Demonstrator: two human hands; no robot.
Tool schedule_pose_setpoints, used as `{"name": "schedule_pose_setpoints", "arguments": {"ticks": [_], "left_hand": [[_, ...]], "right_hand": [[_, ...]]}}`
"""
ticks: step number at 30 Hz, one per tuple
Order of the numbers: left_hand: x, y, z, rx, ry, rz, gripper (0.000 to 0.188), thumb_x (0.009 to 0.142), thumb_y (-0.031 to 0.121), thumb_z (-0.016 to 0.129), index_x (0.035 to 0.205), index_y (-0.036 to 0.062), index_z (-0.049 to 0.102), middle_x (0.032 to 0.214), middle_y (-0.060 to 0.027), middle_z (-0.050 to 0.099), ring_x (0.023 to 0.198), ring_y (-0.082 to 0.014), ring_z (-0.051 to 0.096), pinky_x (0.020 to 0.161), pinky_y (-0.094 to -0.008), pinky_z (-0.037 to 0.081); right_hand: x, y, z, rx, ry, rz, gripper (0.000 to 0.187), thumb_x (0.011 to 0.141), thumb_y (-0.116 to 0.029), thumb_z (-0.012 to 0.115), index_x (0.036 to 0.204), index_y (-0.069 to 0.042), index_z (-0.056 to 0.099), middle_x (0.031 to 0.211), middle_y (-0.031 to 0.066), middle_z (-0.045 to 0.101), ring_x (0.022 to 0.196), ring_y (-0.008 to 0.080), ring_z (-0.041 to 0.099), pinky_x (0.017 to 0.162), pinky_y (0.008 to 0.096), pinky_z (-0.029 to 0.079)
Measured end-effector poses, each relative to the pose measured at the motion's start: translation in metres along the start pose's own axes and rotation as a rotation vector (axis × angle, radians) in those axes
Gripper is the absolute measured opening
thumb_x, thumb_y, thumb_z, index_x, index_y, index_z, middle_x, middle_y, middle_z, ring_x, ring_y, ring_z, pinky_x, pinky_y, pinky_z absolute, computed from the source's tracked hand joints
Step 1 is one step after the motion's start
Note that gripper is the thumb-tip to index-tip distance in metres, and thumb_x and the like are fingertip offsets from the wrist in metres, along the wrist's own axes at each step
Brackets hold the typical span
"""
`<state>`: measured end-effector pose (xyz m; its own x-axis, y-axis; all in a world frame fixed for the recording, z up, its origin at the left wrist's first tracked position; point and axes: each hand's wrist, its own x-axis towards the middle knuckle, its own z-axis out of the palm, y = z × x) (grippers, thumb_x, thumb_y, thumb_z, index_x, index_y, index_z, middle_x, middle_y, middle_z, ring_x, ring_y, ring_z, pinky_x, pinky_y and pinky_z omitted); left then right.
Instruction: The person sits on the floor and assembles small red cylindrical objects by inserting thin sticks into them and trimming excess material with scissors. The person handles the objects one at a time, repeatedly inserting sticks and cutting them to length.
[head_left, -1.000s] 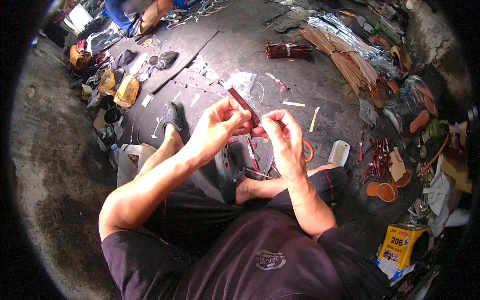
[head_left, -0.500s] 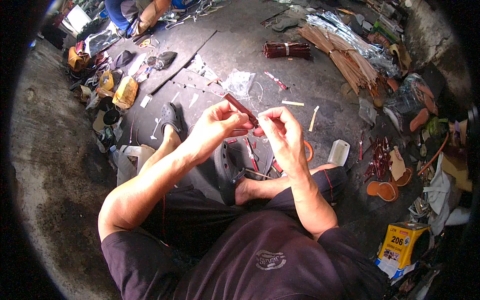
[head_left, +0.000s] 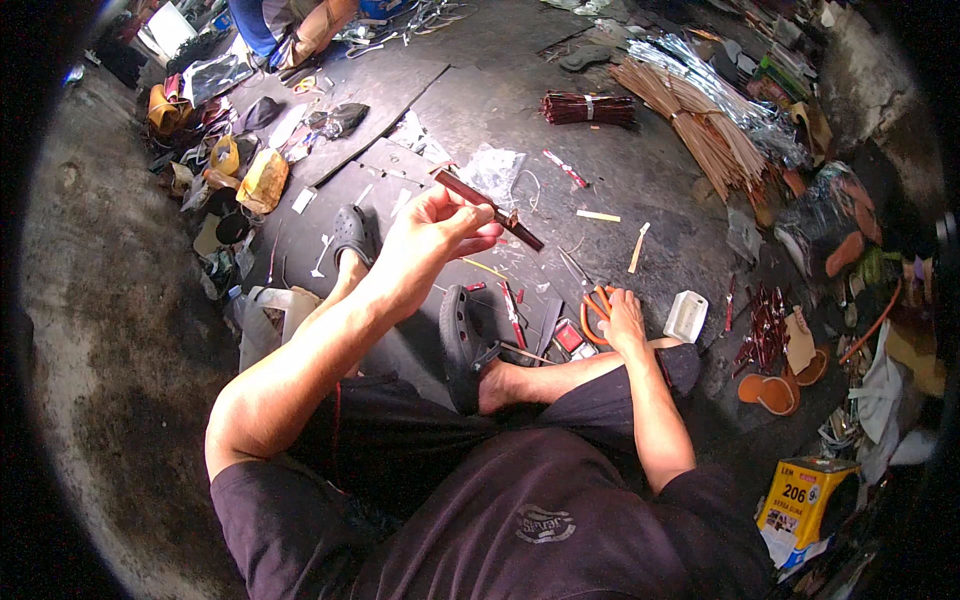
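Note:
My left hand (head_left: 435, 235) is closed in a pinch on a glossy dark red-brown strap (head_left: 520, 234), raised above the floor and slanting down to the right. A small knot or bow-like piece sits near its middle. Lower and to the right, my right hand (head_left: 627, 322) grips the orange handles of scissors (head_left: 597, 313), whose blades lie toward the upper left. Beside the scissors is a small red and white box (head_left: 572, 340). A red strap piece (head_left: 515, 315) rests on the floor between my foot and that box.
A tied bundle of dark red strips (head_left: 588, 109) lies ahead, left of a large tan bundle (head_left: 690, 125). At right are a white tray (head_left: 686, 317), a pile of dark red straps (head_left: 765, 325), tan sandals (head_left: 770, 388) and a yellow can (head_left: 808, 505). Another person (head_left: 295, 35) sits far left.
My right hand has left the strap and moved down right onto the orange-handled scissors. My left hand still holds the strap, which now shows more of its length.

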<state>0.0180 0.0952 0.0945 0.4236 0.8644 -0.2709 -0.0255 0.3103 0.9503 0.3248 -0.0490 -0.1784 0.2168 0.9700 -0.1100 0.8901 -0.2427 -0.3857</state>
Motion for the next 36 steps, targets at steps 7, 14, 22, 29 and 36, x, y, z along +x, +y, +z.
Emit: {"name": "schedule_pose_setpoints", "arguments": {"ticks": [7, 14, 22, 29, 36], "left_hand": [[-0.001, 0.0, -0.005, -0.044, -0.011, 0.022, 0.02, 0.095, 0.016, 0.064, 0.107, 0.0018, 0.059, 0.104, -0.0106, 0.066, 0.094, -0.0172, 0.066, 0.091, -0.0337, 0.054], [0.003, 0.0, -0.001, 0.072, 0.092, 0.125, 0.015, 0.094, 0.013, 0.066, 0.098, -0.0003, 0.061, 0.094, -0.0107, 0.069, 0.085, -0.0152, 0.067, 0.085, -0.0293, 0.056], [0.002, 0.003, 0.008, 0.227, 0.105, 0.209, 0.02, 0.095, 0.017, 0.066, 0.099, -0.0023, 0.062, 0.093, -0.0114, 0.071, 0.087, -0.0144, 0.068, 0.082, -0.0276, 0.055], [-0.004, 0.011, 0.012, 0.31, 0.116, 0.229, 0.03, 0.094, 0.021, 0.068, 0.105, -0.0054, 0.06, 0.101, -0.0145, 0.069, 0.093, -0.0195, 0.069, 0.085, -0.0309, 0.055], [-0.002, 0.008, 0.012, 0.251, 0.17, 0.176, 0.019, 0.093, 0.015, 0.067, 0.1, -0.0024, 0.062, 0.089, -0.0114, 0.07, 0.083, -0.0146, 0.068, 0.078, -0.0272, 0.055]], "right_hand": [[0.011, -0.02, -0.043, 0.152, -0.25, 0.194, 0.048, 0.076, -0.014, 0.072, 0.117, 0.003, 0.054, 0.109, 0.024, 0.063, 0.102, 0.0389, 0.063, 0.088, 0.0445, 0.051], [-0.036, -0.092, -0.109, 1.119, -0.158, 0.089, 0.038, 0.088, -0.03, 0.067, 0.111, -0.001, 0.059, 0.078, 0.0007, 0.058, 0.065, 0.0089, 0.057, 0.062, 0.0247, 0.049], [-0.07, -0.176, -0.173, 1.54, -0.597, -0.18, 0.104, 0.075, -0.086, 0.049, 0.132, 0.001, 0.051, 0.079, 0.0, 0.051, 0.067, 0.0091, 0.054, 0.063, 0.0252, 0.046], [-0.057, -0.189, -0.174, 1.512, -0.638, -0.289, 0.115, 0.071, -0.093, 0.029, 0.13, 0.004, 0.05, 0.083, 0.0055, 0.055, 0.073, 0.0143, 0.06, 0.071, 0.0312, 0.053], [-0.058, -0.199, -0.158, 1.571, -0.537, -0.319, 0.102, 0.079, -0.086, 0.035, 0.129, 0.002, 0.05, 0.08, 0.0034, 0.054, 0.07, 0.0115, 0.058, 0.068, 0.0287, 0.051]]}}
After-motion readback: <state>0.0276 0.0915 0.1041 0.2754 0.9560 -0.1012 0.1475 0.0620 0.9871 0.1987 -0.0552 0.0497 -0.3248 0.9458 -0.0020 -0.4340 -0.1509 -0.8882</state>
